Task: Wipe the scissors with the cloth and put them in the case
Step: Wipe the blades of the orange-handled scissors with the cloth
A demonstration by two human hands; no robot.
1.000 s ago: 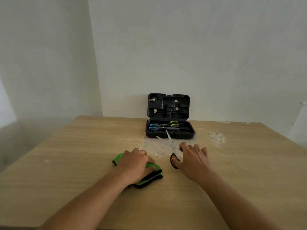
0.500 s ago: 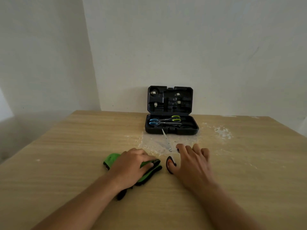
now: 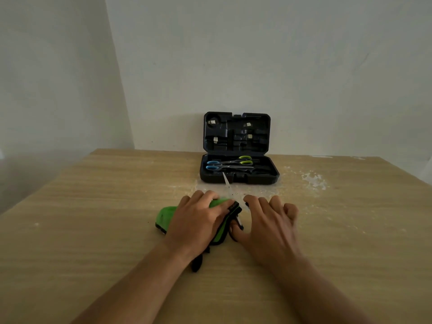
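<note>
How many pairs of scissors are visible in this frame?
3. The blue-handled scissors and green-handled scissors lie in the case; a third pair lies on the table, partly hidden by hands.
</note>
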